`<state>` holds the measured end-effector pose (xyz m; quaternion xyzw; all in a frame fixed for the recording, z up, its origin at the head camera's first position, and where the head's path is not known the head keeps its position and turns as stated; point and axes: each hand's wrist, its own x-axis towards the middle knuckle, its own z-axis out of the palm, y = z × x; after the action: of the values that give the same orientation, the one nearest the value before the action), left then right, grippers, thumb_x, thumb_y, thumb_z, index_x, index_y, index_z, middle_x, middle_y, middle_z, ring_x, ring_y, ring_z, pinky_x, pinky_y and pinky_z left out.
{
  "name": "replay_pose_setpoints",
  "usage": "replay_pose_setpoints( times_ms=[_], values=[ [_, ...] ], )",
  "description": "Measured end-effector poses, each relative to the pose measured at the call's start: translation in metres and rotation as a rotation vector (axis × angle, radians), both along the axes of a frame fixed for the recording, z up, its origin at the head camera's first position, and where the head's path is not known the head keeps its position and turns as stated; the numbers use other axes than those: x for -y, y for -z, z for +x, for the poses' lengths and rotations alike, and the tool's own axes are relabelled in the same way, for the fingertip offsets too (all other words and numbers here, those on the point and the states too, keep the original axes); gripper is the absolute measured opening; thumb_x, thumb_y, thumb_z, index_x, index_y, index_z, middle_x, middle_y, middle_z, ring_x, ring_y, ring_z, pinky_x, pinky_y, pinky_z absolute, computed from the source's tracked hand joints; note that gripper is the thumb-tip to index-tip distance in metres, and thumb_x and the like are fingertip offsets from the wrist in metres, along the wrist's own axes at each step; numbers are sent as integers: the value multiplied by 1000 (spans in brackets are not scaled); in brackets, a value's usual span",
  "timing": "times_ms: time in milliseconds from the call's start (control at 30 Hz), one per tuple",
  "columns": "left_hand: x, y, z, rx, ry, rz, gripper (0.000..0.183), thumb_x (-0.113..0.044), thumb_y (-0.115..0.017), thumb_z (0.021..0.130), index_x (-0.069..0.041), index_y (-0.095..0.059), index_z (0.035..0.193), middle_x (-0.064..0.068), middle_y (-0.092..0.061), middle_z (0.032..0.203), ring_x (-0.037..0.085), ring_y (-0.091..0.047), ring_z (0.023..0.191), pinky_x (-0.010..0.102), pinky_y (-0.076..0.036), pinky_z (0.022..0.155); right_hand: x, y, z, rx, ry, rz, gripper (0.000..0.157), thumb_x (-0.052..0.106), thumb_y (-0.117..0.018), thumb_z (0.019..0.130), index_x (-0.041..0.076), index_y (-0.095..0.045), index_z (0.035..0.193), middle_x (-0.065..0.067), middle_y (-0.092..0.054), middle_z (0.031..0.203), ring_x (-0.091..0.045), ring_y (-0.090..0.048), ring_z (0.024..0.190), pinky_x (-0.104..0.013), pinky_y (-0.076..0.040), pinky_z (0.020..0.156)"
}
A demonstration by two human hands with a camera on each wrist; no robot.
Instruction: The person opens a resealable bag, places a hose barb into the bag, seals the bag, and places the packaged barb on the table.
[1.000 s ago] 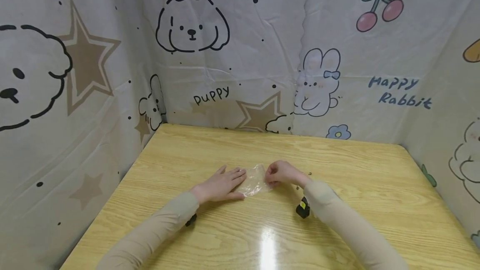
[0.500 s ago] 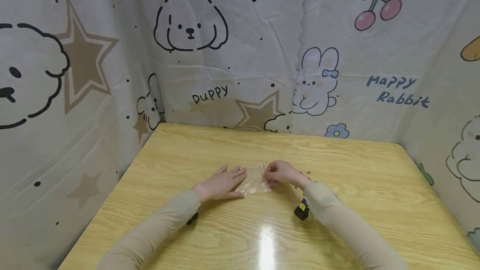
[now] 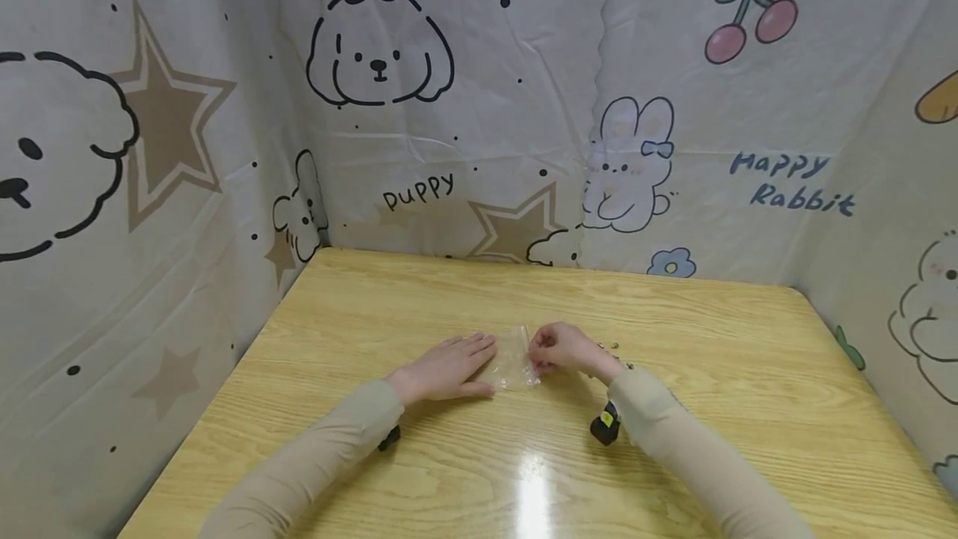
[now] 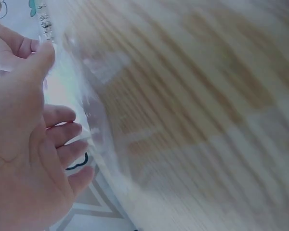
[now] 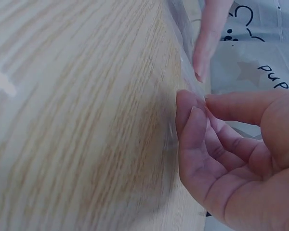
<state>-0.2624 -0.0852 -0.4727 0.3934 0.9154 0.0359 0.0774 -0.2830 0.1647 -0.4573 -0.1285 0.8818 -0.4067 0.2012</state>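
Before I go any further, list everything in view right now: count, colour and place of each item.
flat clear plastic bag: one, transparent, on the table between the hands
small shiny metal pieces: several, exact count unclear, silvery, on the table by the right wrist
wood-grain table: one, yellow-brown, under the bag
cartoon-printed cloth backdrop: off-white, behind and beside the table
black block with a yellow mark: one, by the right cuff
small black object: one, partly hidden by the left sleeve
long sleeves: two, beige, on the forearms
left hand: one, bare, resting on the bag
right hand: one, bare, pinching the bag's edge
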Motion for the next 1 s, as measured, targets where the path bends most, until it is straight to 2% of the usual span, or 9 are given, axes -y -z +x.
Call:
replay_pose_setpoints(
  times_ms=[267, 467, 600, 733, 867, 1000],
  values=[
    [-9, -4, 1, 37, 24, 141, 55, -27, -49, 105, 3, -37, 149, 20, -37, 157, 34, -38, 146, 45, -31, 122, 1, 1, 2, -10, 9, -12, 12, 10, -63, 95, -1, -65, 97, -10, -70, 86, -11, -66, 71, -29, -61, 68],
    [-17, -4, -4, 79, -16, 260, 40, -10, -56, 100, 7, -52, 136, 24, -57, 139, 36, -55, 129, 46, -44, 113, 2, -2, 2, -16, 23, -8, 13, 10, -64, 95, -2, -65, 98, -11, -70, 87, -13, -66, 73, -29, -60, 68],
    [-23, -3, -8, 150, -125, 408, 30, -4, -60, 96, 9, -61, 123, 23, -67, 117, 32, -66, 107, 43, -56, 94, 4, -5, 3, -11, 26, -23, 14, 11, -62, 96, -2, -65, 100, -11, -70, 88, -12, -66, 75, -28, -59, 69],
    [-28, -5, -10, 280, -262, 542, 25, -4, -62, 95, 7, -66, 116, 20, -71, 109, 26, -68, 95, 33, -59, 81, 7, -6, 5, 1, 38, -38, 13, 12, -62, 96, 0, -65, 101, -10, -70, 88, -11, -65, 75, -27, -58, 69],
    [-31, -9, -11, 403, -339, 582, 23, -9, -61, 97, 3, -68, 116, 16, -72, 110, 20, -68, 94, 26, -58, 77, 9, -8, 6, 15, 46, -55, 14, 12, -63, 96, 0, -65, 102, -9, -69, 88, -11, -65, 75, -27, -58, 69],
    [-31, -9, -11, 456, -373, 603, 23, -10, -61, 97, 2, -68, 116, 15, -72, 110, 19, -68, 94, 26, -58, 78, 9, -8, 6, 56, 47, -99, 17, 13, -61, 97, -2, -65, 105, -10, -70, 92, -11, -66, 79, -30, -60, 75]
  ],
)
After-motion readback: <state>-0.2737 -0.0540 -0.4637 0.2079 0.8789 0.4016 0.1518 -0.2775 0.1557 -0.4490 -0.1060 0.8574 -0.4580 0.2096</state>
